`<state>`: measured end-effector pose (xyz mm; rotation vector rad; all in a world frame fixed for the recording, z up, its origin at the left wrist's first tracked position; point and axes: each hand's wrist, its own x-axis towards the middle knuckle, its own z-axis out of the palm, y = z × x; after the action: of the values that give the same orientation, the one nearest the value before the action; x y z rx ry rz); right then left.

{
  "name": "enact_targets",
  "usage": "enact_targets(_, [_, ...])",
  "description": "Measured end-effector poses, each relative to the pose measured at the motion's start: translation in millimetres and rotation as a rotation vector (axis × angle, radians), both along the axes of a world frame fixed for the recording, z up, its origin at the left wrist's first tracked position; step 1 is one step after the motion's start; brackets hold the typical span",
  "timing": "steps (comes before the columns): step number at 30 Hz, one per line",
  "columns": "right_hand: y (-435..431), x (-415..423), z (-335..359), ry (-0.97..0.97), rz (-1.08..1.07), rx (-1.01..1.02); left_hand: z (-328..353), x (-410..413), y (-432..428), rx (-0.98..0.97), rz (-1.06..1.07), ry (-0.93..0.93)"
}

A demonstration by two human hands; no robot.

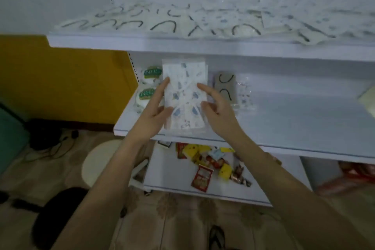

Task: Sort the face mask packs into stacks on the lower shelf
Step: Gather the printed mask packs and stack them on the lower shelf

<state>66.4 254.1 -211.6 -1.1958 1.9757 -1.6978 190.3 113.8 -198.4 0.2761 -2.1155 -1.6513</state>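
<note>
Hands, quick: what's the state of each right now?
Left hand: holds the clear-wrapped, blue-patterned white face mask pack, thumb on its front.
Right hand: fingers touch the pack's right edge; grip cannot be told.

Light is dim and flat, cool on the white upper shelf and lower shelf, while the floor sinks into murky shadow. The whole frame is soft: the loose packs on top smear into streaks with small glints on their wrap, the mask pack mid-frame is only slightly clearer, and a red shape at the right edge is blurred. Wide-angle distortion bows the shelf edges
</note>
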Motion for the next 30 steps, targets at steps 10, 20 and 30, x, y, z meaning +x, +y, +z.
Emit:
enact_targets(10, [55.7,50.4,-148.8,-0.433,-0.206,0.193,-151.1,3.6,56.4,0.098,0.138,-0.299])
enact_targets(20, [90.5,-101.6,-164.6,-0.652,-0.452,0.006,-160.8,-159.0,79.9,0.081,-0.020,-0.347])
enact_targets(30, [54.3,-337.0,-175.1,-0.572,-0.607,0.132,-197.9,-317.1,24.9,-0.804,0.109,-0.564])
